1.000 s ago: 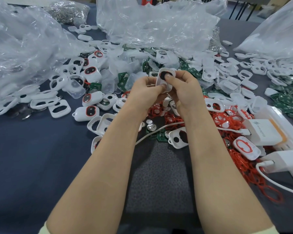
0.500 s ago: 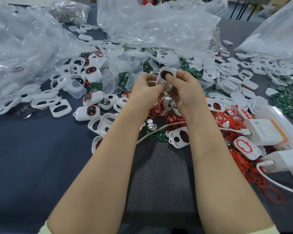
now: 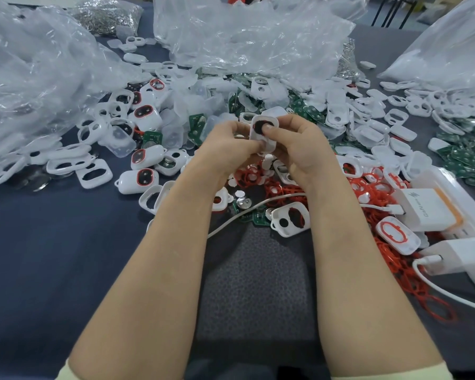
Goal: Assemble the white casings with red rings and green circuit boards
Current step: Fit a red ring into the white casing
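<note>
Both hands hold one white casing (image 3: 269, 122) upright above the middle of the table. A red ring lines its dark oval opening. My left hand (image 3: 228, 148) pinches its lower left edge, and my right hand (image 3: 299, 145) grips its right side with the thumb pressed on the opening. Loose red rings (image 3: 274, 189) lie heaped under and right of the hands. Green circuit boards (image 3: 461, 156) are piled at the right edge, and others (image 3: 151, 138) lie among the casings. Another white casing (image 3: 291, 219) with a red ring lies just in front of my right wrist.
Crumpled clear plastic bags (image 3: 33, 78) cover the left and the back of the table. Finished white casings (image 3: 137, 179) lie at the left. White chargers (image 3: 428, 209) and a white cable (image 3: 230, 219) sit at the right. A dark mat (image 3: 252, 283) lies between my forearms.
The hands and the held casing stay almost in place. My right thumb has shifted slightly on the casing's opening.
</note>
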Demonstrator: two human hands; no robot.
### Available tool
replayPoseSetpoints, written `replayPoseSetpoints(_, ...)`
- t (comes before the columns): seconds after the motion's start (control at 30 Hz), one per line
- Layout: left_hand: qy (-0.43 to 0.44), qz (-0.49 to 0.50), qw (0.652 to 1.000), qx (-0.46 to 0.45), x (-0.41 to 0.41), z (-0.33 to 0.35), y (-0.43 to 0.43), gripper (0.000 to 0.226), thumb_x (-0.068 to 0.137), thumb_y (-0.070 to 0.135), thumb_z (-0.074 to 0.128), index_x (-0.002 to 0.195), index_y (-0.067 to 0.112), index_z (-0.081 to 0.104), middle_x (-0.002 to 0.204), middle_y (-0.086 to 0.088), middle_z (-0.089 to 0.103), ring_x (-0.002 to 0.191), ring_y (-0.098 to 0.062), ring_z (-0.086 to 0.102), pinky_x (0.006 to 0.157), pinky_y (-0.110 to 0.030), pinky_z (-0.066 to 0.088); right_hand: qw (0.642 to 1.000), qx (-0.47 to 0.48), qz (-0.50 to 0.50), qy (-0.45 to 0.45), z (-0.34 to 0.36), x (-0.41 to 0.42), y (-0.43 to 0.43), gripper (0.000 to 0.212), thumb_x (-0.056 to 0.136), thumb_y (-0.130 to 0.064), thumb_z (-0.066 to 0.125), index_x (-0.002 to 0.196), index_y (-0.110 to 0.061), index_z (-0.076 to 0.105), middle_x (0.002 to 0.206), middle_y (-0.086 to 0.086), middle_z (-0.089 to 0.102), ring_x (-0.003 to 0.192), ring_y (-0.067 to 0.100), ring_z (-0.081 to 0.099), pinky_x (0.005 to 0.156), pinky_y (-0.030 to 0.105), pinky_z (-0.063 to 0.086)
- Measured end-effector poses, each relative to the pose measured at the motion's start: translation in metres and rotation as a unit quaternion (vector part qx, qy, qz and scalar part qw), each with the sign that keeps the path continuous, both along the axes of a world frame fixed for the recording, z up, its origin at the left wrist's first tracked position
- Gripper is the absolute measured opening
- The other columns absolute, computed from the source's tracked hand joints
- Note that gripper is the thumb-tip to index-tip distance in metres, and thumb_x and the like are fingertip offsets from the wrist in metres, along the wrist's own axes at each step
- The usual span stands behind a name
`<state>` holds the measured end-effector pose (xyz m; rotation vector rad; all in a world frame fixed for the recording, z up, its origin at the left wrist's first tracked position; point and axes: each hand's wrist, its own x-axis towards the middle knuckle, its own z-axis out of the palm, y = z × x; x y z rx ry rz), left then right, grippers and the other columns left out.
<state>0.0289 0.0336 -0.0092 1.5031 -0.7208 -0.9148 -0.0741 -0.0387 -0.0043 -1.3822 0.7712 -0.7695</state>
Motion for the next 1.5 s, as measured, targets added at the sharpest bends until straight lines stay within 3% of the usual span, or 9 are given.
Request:
replayPoseSetpoints(0.13, 0.039, 0.003, 0.999, 0.013, 0.000, 0.001, 0.000, 0.014, 0.084, 0.003, 0.071, 0.090, 0.007, 0.060, 0.094, -0.010, 0.068, 0.085, -0.018, 0.069, 0.079, -0.028, 0.059, 1.000, -0.023, -0.007, 0.013, -0.001, 0.000, -0.001, 0.014, 0.087, 0.001, 0.063, 0.080, -0.011, 0.062, 0.086, 0.011, 0.066, 0.085, 0.028, 0.061, 0.088, 0.049, 0.050)
replayPoseSetpoints(0.33, 0.017, 0.035, 0.999, 0.023, -0.003, 0.000, -0.003, 0.013, 0.084, 0.004, 0.071, 0.095, 0.004, 0.063, 0.090, -0.010, 0.070, 0.091, -0.025, 0.071, 0.090, -0.042, 0.056, 0.999, -0.046, -0.018, 0.023, -0.005, 0.002, -0.002, 0.014, 0.086, -0.001, 0.065, 0.079, -0.014, 0.063, 0.080, 0.006, 0.068, 0.083, 0.025, 0.062, 0.087, 0.047, 0.051)
replayPoseSetpoints(0.67, 0.016, 0.027, 0.999, -0.033, -0.008, -0.001, -0.001, 0.026, 0.084, -0.002, 0.064, 0.086, 0.024, 0.059, 0.085, -0.004, 0.066, 0.079, -0.018, 0.067, 0.080, -0.034, 0.059, 0.995, -0.072, -0.050, 0.055, -0.003, 0.004, 0.001, 0.012, 0.085, -0.005, 0.066, 0.080, -0.014, 0.062, 0.082, 0.009, 0.067, 0.081, 0.026, 0.063, 0.087, 0.052, 0.051)
replayPoseSetpoints(0.83, -0.023, 0.041, 0.998, -0.031, -0.008, -0.003, -0.002, 0.025, 0.085, 0.000, 0.061, 0.091, 0.024, 0.060, 0.089, -0.004, 0.069, 0.078, -0.015, 0.068, 0.076, -0.031, 0.059, 0.986, -0.120, -0.075, 0.088, 0.000, 0.005, 0.008, 0.008, 0.083, -0.015, 0.069, 0.081, -0.016, 0.061, 0.083, 0.010, 0.065, 0.073, 0.019, 0.060, 0.071, 0.035, 0.050)
replayPoseSetpoints(0.93, -0.029, 0.042, 0.998, -0.037, -0.009, -0.003, -0.001, 0.024, 0.086, 0.001, 0.060, 0.091, 0.025, 0.059, 0.088, -0.002, 0.068, 0.078, -0.014, 0.067, 0.076, -0.031, 0.058, 0.982, -0.134, -0.091, 0.098, 0.000, 0.005, 0.008, 0.016, 0.082, -0.020, 0.070, 0.080, -0.021, 0.055, 0.079, -0.002, 0.061, 0.070, 0.012, 0.057, 0.064, 0.027, 0.046)
replayPoseSetpoints(1.17, -0.019, 0.049, 0.998, -0.037, -0.011, -0.004, -0.002, 0.019, 0.089, 0.008, 0.061, 0.088, 0.027, 0.059, 0.083, -0.001, 0.066, 0.071, -0.008, 0.066, 0.073, -0.028, 0.060, 0.984, -0.122, -0.097, 0.090, 0.001, 0.005, 0.008, 0.018, 0.081, -0.016, 0.071, 0.081, -0.017, 0.054, 0.078, 0.003, 0.059, 0.073, 0.016, 0.058, 0.068, 0.030, 0.049)
replayPoseSetpoints(1.3, -0.034, 0.068, 0.997, -0.029, -0.008, -0.003, -0.002, 0.015, 0.087, 0.005, 0.061, 0.092, 0.019, 0.059, 0.091, -0.008, 0.069, 0.080, -0.017, 0.067, 0.074, -0.030, 0.057, 0.982, -0.144, -0.079, 0.095, 0.005, 0.003, 0.009, 0.015, 0.083, -0.020, 0.071, 0.079, -0.020, 0.057, 0.075, -0.002, 0.059, 0.068, 0.010, 0.055, 0.062, 0.022, 0.046)
replayPoseSetpoints(1.37, -0.016, 0.087, 0.995, -0.036, -0.005, -0.001, -0.002, 0.017, 0.087, 0.004, 0.062, 0.092, 0.020, 0.058, 0.091, -0.005, 0.068, 0.077, -0.014, 0.065, 0.070, -0.025, 0.057, 0.980, -0.158, -0.082, 0.089, 0.008, -0.001, 0.006, 0.012, 0.086, -0.026, 0.068, 0.080, -0.024, 0.059, 0.078, -0.002, 0.059, 0.072, 0.011, 0.055, 0.068, 0.025, 0.049)
replayPoseSetpoints(1.5, 0.027, 0.120, 0.990, -0.068, -0.002, 0.002, 0.000, 0.021, 0.088, 0.001, 0.063, 0.088, 0.021, 0.056, 0.085, 0.001, 0.064, 0.071, -0.007, 0.063, 0.058, -0.014, 0.054, 0.975, -0.142, -0.162, 0.059, 0.013, -0.016, -0.006, 0.009, 0.089, -0.025, 0.063, 0.082, -0.028, 0.059, 0.081, -0.004, 0.063, 0.060, 0.001, 0.054, 0.060, 0.018, 0.046)
